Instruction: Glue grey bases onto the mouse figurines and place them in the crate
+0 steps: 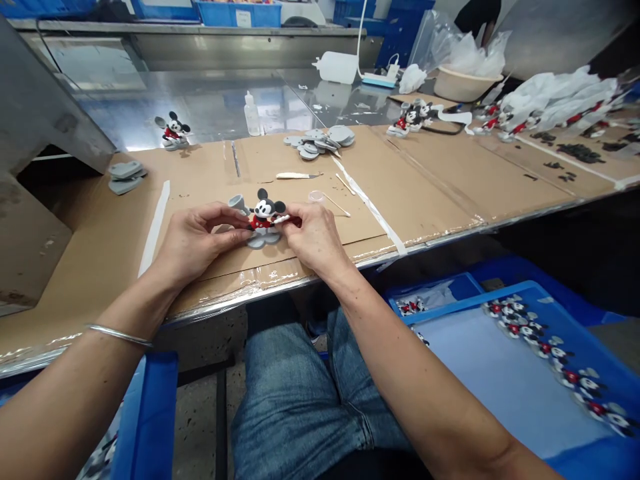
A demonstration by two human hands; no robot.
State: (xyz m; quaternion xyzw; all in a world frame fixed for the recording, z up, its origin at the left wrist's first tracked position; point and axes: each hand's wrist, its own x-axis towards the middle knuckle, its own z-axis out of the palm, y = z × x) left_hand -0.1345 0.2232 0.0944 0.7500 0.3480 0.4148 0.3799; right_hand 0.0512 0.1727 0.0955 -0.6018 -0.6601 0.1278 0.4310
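Note:
A small mouse figurine (263, 215) with black ears and red shorts stands on a grey base (264, 239) on the cardboard-covered bench. My left hand (197, 240) pinches the figurine from the left, fingers closed on its body and base. My right hand (311, 235) grips its right side, fingers curled around its arm. A grey part (237, 202) sticks up just behind my left fingers.
On the cardboard (440, 173) lie a knife-like tool (298, 176), a thin stick (336, 205), a pile of grey bases (320, 141), a small bottle (251, 115) and another figurine (173, 131). More figurines (413, 118) stand far right. A blue tray (525, 373) of figurines sits beside my right knee.

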